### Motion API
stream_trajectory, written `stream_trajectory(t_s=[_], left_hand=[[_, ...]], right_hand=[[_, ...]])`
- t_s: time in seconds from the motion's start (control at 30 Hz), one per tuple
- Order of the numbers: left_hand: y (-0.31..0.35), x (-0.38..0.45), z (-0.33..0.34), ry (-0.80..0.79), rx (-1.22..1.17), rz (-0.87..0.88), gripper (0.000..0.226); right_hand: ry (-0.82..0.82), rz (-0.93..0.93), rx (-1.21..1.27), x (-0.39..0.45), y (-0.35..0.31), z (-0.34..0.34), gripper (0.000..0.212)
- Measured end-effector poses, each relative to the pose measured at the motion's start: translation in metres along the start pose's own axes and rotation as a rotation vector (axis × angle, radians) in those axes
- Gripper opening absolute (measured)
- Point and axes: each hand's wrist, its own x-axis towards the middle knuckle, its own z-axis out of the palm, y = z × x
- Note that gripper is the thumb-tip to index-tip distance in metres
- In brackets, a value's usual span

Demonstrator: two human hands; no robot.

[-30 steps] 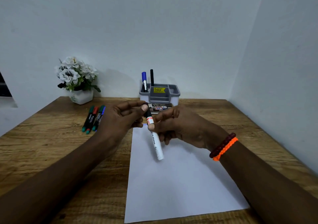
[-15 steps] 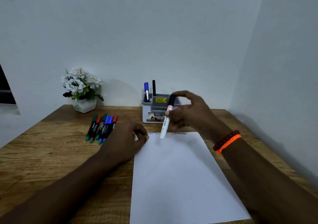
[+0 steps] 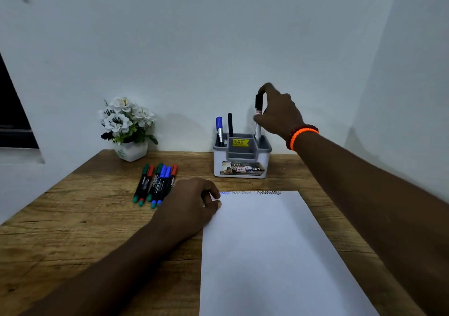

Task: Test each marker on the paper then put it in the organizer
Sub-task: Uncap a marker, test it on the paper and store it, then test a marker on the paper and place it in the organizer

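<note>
Pinched upright by right hand (image 3: 279,116), black-capped white marker (image 3: 258,118) may catch grey plastic organizer (image 3: 266,146) rim and tip it.

Two bare arms, and one is wearing bracelets

Both arms are showing no sleeves at all. The right hand (image 3: 279,114) is wearing two bead bracelets (image 3: 302,135) side by side at the wrist: one is glowing bright orange, and the other is looking dark red. The left hand (image 3: 192,201) is wearing nothing, no ring or band.
</note>
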Motion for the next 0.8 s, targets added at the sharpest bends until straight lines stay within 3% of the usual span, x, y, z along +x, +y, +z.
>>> stream_trajectory(t_s=[0.23, 0.43, 0.6, 0.67, 0.73, 0.8], left_hand=[[0.001, 0.000, 0.000, -0.024, -0.002, -0.003, 0.013], [0.002, -0.001, -0.001, -0.022, -0.001, -0.002, 0.013], [0.003, -0.001, -0.002, -0.021, 0.002, 0.002, 0.013], [0.004, -0.001, -0.002, -0.021, 0.012, 0.004, 0.012], [0.006, -0.003, -0.001, -0.019, 0.028, 0.001, 0.012], [0.007, -0.003, -0.001, -0.009, 0.045, 0.010, 0.013]], right_hand=[[-0.100, 0.031, -0.067, -0.005, 0.010, 0.024, 0.046], [-0.103, 0.047, 0.026, -0.012, 0.015, 0.029, 0.043], [-0.077, 0.018, 0.090, -0.021, 0.020, 0.021, 0.072], [0.024, 0.016, 0.083, -0.034, 0.014, 0.013, 0.063], [0.070, 0.013, 0.126, -0.059, 0.000, 0.008, 0.032], [-0.021, -0.018, 0.133, -0.093, -0.016, 0.007, 0.006]])
